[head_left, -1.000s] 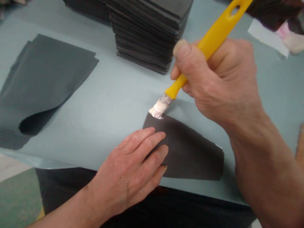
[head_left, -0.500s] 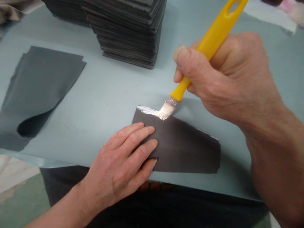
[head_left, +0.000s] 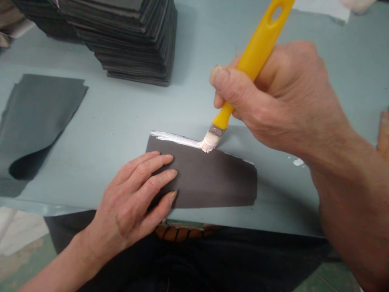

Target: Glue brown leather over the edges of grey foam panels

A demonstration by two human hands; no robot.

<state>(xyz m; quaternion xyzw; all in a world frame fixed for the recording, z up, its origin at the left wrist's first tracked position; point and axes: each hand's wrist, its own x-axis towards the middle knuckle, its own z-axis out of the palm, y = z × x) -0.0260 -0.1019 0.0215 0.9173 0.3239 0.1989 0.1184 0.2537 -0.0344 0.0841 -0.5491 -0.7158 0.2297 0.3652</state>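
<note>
A dark grey sheet point(head_left: 212, 178), perhaps fabric or leather, lies flat near the table's front edge. My left hand point(head_left: 136, 192) rests on its left part with fingers stretched out and apart. My right hand point(head_left: 273, 97) grips the yellow handle of a paintbrush point(head_left: 253, 52), thumb on top. The brush is tilted, its white-coated bristles touching the sheet's far edge. A wet-looking white strip point(head_left: 176, 138) runs along that edge to the left of the bristles, and a thinner white line shows to the right.
A tall stack of dark sheets point(head_left: 136, 48) stands at the back left, another stack behind it. On the left lie loose grey sheets point(head_left: 45, 117), one curled over. White spots point(head_left: 298, 162) mark the pale blue table point(head_left: 188, 101) beside my right wrist. White material point(head_left: 325, 8) lies at the back right.
The brush has moved along the sheet's far edge to the right, and the white strip behind it is longer. My left hand stays on the sheet. The whole view has shifted.
</note>
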